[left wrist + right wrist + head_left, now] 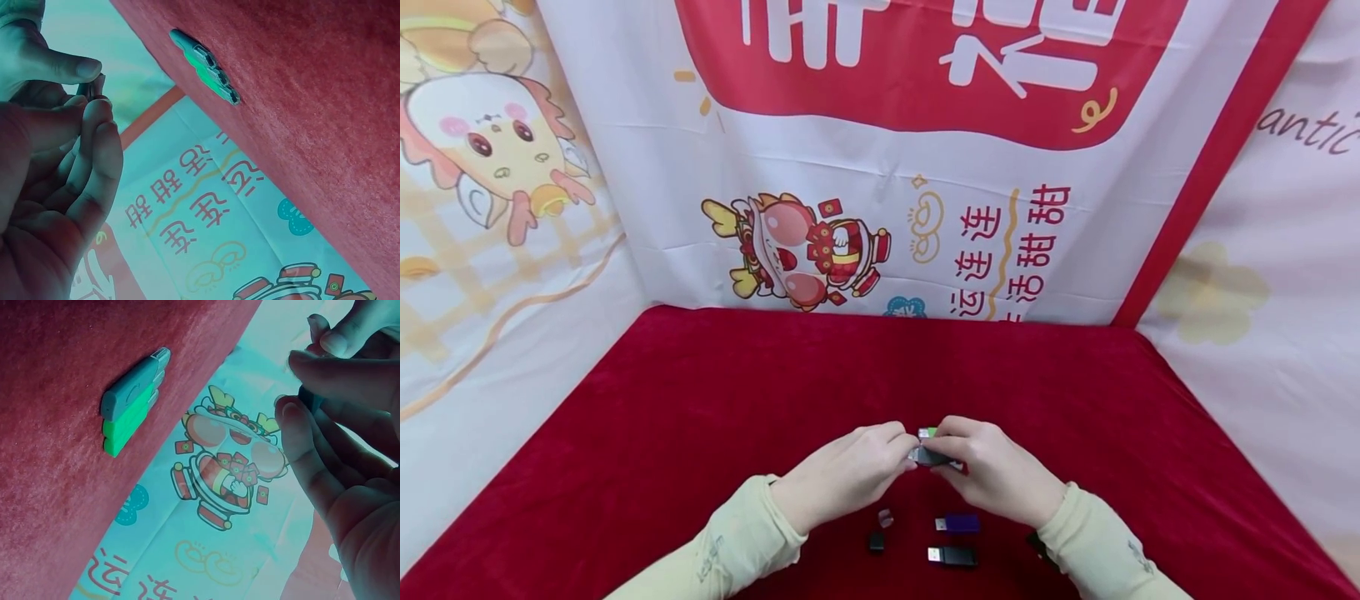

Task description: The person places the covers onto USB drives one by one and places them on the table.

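Both hands meet over the red cloth around a dark USB flash drive [936,457]. My right hand [996,467] pinches its body between thumb and fingers, and its dark side shows between those fingers in the right wrist view. My left hand [853,471] pinches the pale plug end, its fingertips largely hiding it. In the left wrist view the left hand [69,187] faces the right hand [44,69], fingertips close together. Just beyond the hands lie side-by-side USB flash drives, among them a green one [127,427] and a darker one [132,389], metal plugs pointing the same way.
Nearer the body lie a purple USB flash drive [959,523] and a black one [953,556]. Left of them are a clear cap [886,518] and a black cap [876,542]. A dark object [1037,546] peeks out beside the right sleeve. Printed curtains surround the red-covered table [760,375].
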`<state>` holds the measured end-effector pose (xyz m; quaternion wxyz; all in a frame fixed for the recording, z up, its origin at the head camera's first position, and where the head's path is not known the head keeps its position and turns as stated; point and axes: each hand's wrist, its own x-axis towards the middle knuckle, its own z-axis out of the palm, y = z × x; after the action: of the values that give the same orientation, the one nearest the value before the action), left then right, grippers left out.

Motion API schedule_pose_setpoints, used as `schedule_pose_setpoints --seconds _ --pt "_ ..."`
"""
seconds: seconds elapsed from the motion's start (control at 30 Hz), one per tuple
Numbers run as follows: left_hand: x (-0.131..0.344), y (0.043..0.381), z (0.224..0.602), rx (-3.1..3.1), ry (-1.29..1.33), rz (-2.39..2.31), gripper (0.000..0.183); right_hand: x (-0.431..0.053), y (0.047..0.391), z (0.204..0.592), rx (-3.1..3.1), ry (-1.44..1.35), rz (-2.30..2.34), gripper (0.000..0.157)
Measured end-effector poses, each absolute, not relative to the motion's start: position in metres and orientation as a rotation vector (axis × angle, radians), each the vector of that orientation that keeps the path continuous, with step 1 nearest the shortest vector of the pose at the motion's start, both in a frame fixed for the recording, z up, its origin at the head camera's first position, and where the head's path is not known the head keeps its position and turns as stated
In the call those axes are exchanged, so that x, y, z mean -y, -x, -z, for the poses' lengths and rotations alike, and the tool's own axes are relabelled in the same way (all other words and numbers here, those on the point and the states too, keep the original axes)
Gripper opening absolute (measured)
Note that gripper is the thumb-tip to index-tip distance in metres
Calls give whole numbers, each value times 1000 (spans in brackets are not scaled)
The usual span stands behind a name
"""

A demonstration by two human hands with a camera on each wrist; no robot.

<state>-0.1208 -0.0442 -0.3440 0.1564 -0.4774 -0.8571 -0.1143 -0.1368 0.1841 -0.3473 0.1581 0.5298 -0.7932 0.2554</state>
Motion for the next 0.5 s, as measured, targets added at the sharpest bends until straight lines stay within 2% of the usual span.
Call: schedule_pose_setpoints --seconds 0.5 --pt "44 122 343 2526 1306 364 16 -190 140 347 2339 -1513 -736 32"
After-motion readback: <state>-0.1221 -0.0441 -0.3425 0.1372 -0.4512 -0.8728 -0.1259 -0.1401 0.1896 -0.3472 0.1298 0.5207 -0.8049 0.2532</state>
